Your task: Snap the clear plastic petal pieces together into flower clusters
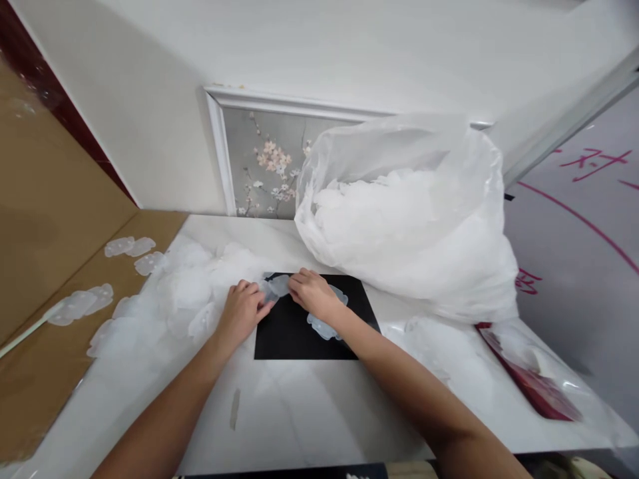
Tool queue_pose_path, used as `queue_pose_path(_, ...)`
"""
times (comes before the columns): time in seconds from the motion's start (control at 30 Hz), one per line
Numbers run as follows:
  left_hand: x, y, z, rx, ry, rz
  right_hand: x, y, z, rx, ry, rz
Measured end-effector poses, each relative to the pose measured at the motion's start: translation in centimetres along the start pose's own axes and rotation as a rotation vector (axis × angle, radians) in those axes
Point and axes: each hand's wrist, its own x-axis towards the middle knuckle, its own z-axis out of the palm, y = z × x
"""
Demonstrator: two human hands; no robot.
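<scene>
Over a black mat (284, 336) on the table, my right hand (313, 294) is closed, its fingertips pinching the right end of a thin, translucent plastic piece (279, 286). My left hand (244, 309) is at the mat's left edge, fingers curled and thumb below, gripping the left end of the translucent film between the hands. More wavy-edged translucent pieces (324, 327) lie on the mat, partly covered by my right hand and wrist. To the left of my left hand spreads a heap of similar whitish pieces (184, 286).
A large clear bag (409, 253) full of white pieces stands behind the mat to the right. Loose pieces (444, 346) and a red tray (536, 386) are at the right. Cardboard (50, 386) with scattered pieces and a pale stick (24, 339) lies left. A wall rises behind.
</scene>
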Motion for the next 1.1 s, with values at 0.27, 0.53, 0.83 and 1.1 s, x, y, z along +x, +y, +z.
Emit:
queue_pose_path(0.27, 0.1, -0.2, 0.5, 0.093, -0.023, 0.007, -5.3, 0.7, 0.8, 0.528, 0.158, 0.258)
queue_pose_path(0.53, 0.1, 1.0, -0.9, -0.357, 0.247, -0.187, -3.3, 0.8, 1.5, 0.422, 0.095, 0.327)
queue_pose_path(0.83, 0.5, 1.8, -0.9, -1.425, 0.176, -0.731, -3.3, 0.8, 0.4, 0.507, 0.153, 0.329)
queue_pose_path(1.1, 0.7, 1.9, -2.4, -1.668, -0.014, -0.785, -2.9, -0.1, 0.9, 0.48, 0.064, 0.247)
